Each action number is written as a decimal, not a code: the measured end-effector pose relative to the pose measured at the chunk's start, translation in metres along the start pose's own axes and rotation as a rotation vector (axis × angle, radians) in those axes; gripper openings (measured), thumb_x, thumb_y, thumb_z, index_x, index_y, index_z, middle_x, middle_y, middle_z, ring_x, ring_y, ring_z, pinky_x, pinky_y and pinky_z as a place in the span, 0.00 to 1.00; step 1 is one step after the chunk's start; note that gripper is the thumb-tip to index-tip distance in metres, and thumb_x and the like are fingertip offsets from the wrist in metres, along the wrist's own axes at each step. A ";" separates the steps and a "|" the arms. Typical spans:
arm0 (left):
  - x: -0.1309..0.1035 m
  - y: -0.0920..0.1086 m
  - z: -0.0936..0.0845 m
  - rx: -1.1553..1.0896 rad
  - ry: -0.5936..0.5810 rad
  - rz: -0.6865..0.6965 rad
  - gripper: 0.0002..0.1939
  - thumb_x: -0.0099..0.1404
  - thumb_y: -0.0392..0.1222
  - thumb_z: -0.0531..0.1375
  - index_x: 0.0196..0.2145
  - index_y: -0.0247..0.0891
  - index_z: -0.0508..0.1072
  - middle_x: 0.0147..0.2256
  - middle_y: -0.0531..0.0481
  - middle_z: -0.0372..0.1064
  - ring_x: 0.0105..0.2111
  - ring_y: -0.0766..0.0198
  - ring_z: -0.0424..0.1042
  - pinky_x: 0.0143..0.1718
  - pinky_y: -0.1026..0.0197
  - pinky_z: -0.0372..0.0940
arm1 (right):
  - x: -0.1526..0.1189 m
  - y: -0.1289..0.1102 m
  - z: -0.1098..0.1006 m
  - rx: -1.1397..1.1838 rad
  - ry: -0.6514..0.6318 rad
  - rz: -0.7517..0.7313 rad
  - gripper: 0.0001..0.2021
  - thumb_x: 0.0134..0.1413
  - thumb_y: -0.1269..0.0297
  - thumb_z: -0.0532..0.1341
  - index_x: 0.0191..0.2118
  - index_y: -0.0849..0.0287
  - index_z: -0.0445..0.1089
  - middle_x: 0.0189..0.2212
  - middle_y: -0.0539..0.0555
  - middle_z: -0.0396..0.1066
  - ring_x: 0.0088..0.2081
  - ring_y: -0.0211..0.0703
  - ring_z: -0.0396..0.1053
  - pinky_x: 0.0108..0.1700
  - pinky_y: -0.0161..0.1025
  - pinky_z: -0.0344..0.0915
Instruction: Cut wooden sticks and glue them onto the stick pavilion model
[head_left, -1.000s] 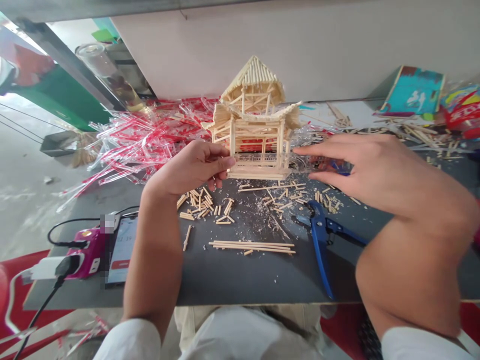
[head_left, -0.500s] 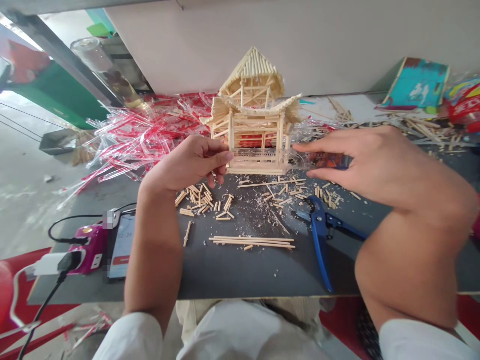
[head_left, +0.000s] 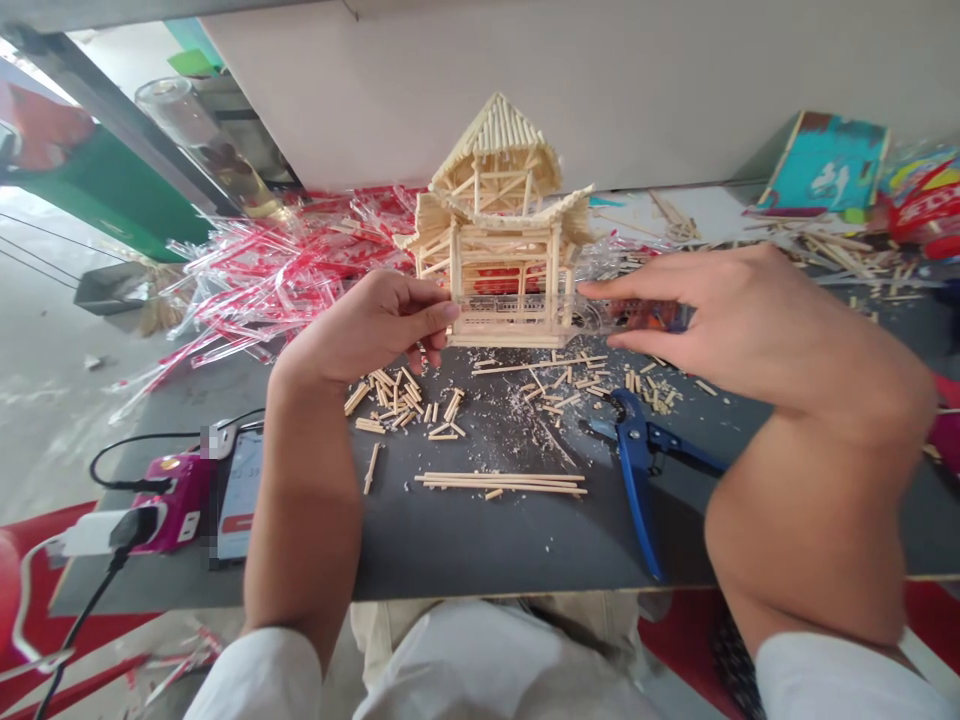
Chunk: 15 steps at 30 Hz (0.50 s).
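Note:
A pavilion model (head_left: 495, 150) built of thin wooden sticks, with a two-tiered roof, stands upright on the dark table. Across the front of its lower storey lies a clear plastic ruler (head_left: 510, 309). My left hand (head_left: 390, 320) pinches the ruler's left end by the corner post; whether the fingers also grip the post I cannot tell. At the ruler's right end, my right hand (head_left: 720, 315) has thumb and fingers closed on it. Blue-handled cutters (head_left: 636, 470) lie below the right hand. Nearer me are several long sticks (head_left: 501, 482), with short cut pieces (head_left: 390, 398) beyond.
Red and clear plastic wrappers (head_left: 255, 265) pile up at the back left. A phone (head_left: 241, 490) and a purple power adapter (head_left: 166, 500) with cables lie on the left. More sticks (head_left: 847, 255) and a turquoise board (head_left: 829, 165) are at the back right.
The whole view has shifted slightly, so things appear a little further left. Both hands keep their hold on the ruler against the pavilion model.

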<state>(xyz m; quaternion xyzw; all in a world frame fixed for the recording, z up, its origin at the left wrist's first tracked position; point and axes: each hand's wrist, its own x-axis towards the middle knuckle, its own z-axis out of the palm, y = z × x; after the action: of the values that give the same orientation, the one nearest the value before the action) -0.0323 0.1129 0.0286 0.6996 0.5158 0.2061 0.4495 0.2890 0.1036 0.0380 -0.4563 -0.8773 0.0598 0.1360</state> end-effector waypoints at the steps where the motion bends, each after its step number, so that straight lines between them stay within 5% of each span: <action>1: 0.000 0.000 0.000 0.001 0.004 0.001 0.19 0.70 0.51 0.64 0.26 0.36 0.73 0.24 0.48 0.73 0.22 0.69 0.72 0.22 0.68 0.67 | 0.000 0.000 0.000 0.005 -0.004 0.007 0.20 0.68 0.55 0.62 0.62 0.41 0.77 0.56 0.49 0.80 0.51 0.60 0.80 0.60 0.57 0.72; 15: 0.002 -0.004 0.001 0.019 0.031 -0.017 0.20 0.71 0.50 0.62 0.24 0.36 0.74 0.23 0.49 0.73 0.20 0.71 0.69 0.23 0.70 0.68 | 0.003 -0.003 -0.002 0.025 -0.028 0.036 0.20 0.67 0.56 0.61 0.61 0.45 0.78 0.52 0.52 0.81 0.52 0.59 0.80 0.59 0.56 0.73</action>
<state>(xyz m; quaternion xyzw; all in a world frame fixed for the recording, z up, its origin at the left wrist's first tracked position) -0.0332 0.1151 0.0241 0.6961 0.5308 0.2081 0.4364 0.2857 0.1039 0.0409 -0.4696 -0.8699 0.0797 0.1285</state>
